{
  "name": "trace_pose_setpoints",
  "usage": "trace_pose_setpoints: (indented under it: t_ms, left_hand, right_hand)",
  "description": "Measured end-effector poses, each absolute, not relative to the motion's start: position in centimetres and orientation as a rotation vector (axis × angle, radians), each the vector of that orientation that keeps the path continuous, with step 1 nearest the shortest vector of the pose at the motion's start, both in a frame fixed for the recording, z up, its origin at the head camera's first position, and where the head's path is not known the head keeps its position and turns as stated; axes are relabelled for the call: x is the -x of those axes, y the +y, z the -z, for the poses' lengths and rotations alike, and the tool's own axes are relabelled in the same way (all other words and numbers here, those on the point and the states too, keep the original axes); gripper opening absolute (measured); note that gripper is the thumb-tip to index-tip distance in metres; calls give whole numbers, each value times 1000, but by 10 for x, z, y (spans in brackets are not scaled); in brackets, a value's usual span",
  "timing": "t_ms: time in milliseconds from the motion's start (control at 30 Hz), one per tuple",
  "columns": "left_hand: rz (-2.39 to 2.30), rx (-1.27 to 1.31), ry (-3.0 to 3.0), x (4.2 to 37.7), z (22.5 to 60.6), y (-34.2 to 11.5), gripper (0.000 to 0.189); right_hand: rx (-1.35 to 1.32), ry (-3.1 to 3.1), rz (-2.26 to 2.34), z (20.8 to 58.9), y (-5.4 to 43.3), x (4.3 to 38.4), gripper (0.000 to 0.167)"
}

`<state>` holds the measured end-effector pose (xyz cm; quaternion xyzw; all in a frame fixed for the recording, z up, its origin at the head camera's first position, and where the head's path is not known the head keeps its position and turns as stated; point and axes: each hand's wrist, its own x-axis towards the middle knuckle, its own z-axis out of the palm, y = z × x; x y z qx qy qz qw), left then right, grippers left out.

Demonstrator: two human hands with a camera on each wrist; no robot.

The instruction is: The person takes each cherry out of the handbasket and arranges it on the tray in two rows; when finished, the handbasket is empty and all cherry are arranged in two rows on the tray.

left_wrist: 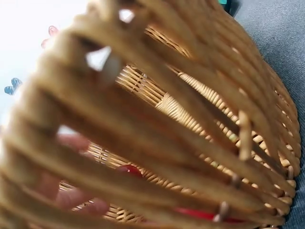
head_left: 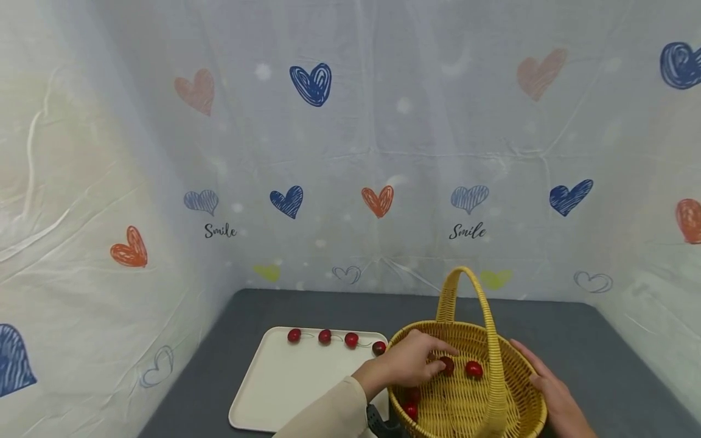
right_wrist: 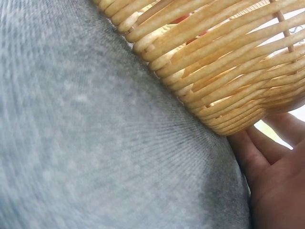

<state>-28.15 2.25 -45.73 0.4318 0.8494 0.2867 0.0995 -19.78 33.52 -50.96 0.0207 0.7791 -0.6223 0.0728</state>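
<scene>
Left hand (head_left: 411, 360): lower right of frame, in basket (head_left: 460, 417), thumb and forefinger parted at cherry (head_left: 448, 366) (can't tell if pinched) | right hand (head_left: 560, 392): fingers nearly straight, touching basket's right side

The right hand (right_wrist: 279, 181) touches a woven basket (right_wrist: 209, 71) on grey fabric (right_wrist: 95, 124).

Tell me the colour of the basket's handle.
The handle is yellow; it shows best in the head view.
</scene>
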Motion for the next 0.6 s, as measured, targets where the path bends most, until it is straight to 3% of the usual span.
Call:
trace_pose_setpoints:
  t_ms: [300, 600]
  left_hand:
    - [-645, -1514, 2538, 283, 460, 24, 37]
    - [-544, -1542, 2479, 281, 458, 25, 35]
  right_hand:
    - [-49, 2341, 1895, 511, 334, 196, 64]
    - [-49, 2333, 1887, 511, 337, 196, 64]
